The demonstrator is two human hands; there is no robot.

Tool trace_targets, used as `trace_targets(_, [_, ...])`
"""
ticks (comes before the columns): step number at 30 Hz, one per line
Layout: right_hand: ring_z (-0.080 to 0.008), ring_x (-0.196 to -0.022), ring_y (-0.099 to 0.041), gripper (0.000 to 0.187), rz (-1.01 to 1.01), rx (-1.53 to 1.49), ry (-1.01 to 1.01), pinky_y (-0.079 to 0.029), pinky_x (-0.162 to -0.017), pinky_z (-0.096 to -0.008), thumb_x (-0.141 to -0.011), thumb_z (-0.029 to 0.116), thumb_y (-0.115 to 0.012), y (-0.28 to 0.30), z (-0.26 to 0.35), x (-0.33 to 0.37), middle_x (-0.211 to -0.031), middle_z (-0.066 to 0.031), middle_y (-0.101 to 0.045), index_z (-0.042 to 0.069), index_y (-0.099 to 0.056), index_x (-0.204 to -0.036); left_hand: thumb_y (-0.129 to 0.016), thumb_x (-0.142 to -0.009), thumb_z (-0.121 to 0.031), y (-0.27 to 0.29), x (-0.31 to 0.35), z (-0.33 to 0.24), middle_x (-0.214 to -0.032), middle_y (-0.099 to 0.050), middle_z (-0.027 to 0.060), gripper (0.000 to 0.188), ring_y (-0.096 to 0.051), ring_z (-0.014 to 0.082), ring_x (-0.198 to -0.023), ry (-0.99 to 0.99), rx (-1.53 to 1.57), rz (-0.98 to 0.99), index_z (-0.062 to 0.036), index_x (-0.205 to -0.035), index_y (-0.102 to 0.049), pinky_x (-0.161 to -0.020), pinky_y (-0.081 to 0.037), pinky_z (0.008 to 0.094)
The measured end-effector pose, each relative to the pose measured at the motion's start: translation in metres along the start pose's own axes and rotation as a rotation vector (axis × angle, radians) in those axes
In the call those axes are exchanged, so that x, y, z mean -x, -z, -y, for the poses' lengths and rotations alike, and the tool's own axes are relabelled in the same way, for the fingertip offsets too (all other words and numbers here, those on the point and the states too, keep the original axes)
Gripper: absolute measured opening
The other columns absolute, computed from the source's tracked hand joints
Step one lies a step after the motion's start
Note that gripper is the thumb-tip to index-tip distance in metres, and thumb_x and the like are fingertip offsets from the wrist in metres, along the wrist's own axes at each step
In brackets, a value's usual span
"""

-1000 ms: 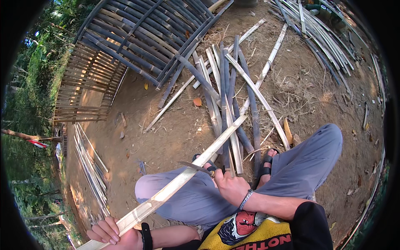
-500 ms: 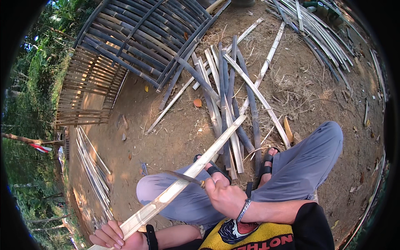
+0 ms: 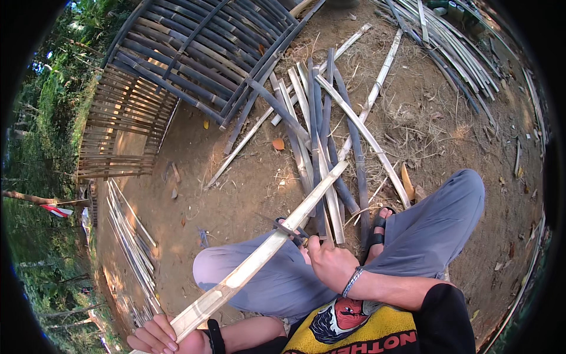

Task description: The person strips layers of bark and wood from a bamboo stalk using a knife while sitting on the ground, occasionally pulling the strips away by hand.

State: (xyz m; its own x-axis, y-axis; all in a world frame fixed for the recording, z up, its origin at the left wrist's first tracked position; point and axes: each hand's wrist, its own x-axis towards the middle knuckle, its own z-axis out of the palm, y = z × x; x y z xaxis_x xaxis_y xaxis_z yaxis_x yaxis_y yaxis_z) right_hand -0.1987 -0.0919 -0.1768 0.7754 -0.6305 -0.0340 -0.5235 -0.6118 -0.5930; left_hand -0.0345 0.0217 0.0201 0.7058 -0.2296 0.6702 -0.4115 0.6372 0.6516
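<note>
Evidently, the left hand, low at seven o'clock, has its grip closed round the near end of a split-bamboo strip running toward one-thirty. At five o'clock the right hand, forearm nearly level, makes a fist, its grip wrapped round a knife, blade crossing the strip. Its upper face looks pared; dark-skinned bamboo slats toward twelve seem untrimmed.

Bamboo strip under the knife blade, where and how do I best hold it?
The bamboo strip is likely best held by its lower-left part, from underneath, curling over its left edge, as the left hand does. It is long and narrow, slanting up rightward, and the knife blade crosses it farther up, so a grip there sits clear.
</note>
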Motion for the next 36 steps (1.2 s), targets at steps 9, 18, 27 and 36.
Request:
trace_targets(9, [-0.026, -0.047, -0.062, 0.016, 0.025, 0.032, -0.043, -0.049, -0.038, -0.0354, -0.087, 0.014, -0.049, 0.0, 0.0, -0.002, -0.064, -0.0124, -0.056, 0.0, -0.044, -0.093, -0.035, -0.087, -0.073, -0.013, 0.002, -0.005, -0.048, -0.027, -0.0028, 0.063, -0.024, 0.0087, -0.038, 0.021, 0.098, -0.103, -0.0171, -0.058, -0.027, -0.039, -0.022, 0.0224])
trace_targets(18, [-0.0256, -0.046, -0.062, 0.02, 0.012, 0.049, -0.062, -0.049, -0.036, -0.0359, -0.089, 0.016, -0.049, -0.013, -0.022, -0.005, -0.063, -0.014, -0.057, -0.001, -0.045, -0.099, -0.035, -0.087, -0.072, -0.017, 0.004, -0.004, -0.047, -0.025, -0.003, 0.063, -0.023, 0.0087, -0.037, -0.01, 0.09, -0.121, -0.0168, -0.058, -0.027, -0.039, -0.021, 0.0221])
trace_targets(27, [-0.0226, -0.048, -0.063, 0.01, 0.016, 0.06, 0.011, -0.049, -0.037, -0.0354, -0.089, 0.008, -0.043, -0.005, -0.025, -0.005, -0.062, -0.01, -0.057, 0.002, -0.048, -0.096, -0.035, -0.087, -0.072, -0.02, 0.005, -0.003, -0.046, -0.025, -0.0037, 0.063, -0.023, 0.008, -0.037, -0.013, 0.13, -0.064, -0.0172, -0.057, -0.027, -0.038, -0.02, 0.0215])
trace_targets(36, [-0.0229, -0.047, -0.063, 0.02, 0.026, 0.072, -0.005, -0.049, -0.037, -0.0321, -0.09, 0.012, -0.045, -0.007, -0.024, 0.001, -0.063, -0.0109, -0.057, -0.003, -0.048, -0.104, -0.036, -0.087, -0.072, -0.02, 0.006, -0.004, -0.048, -0.025, -0.0037, 0.062, -0.023, 0.0072, -0.037, -0.019, 0.088, -0.091, -0.0171, -0.059, -0.028, -0.038, -0.019, 0.0205])
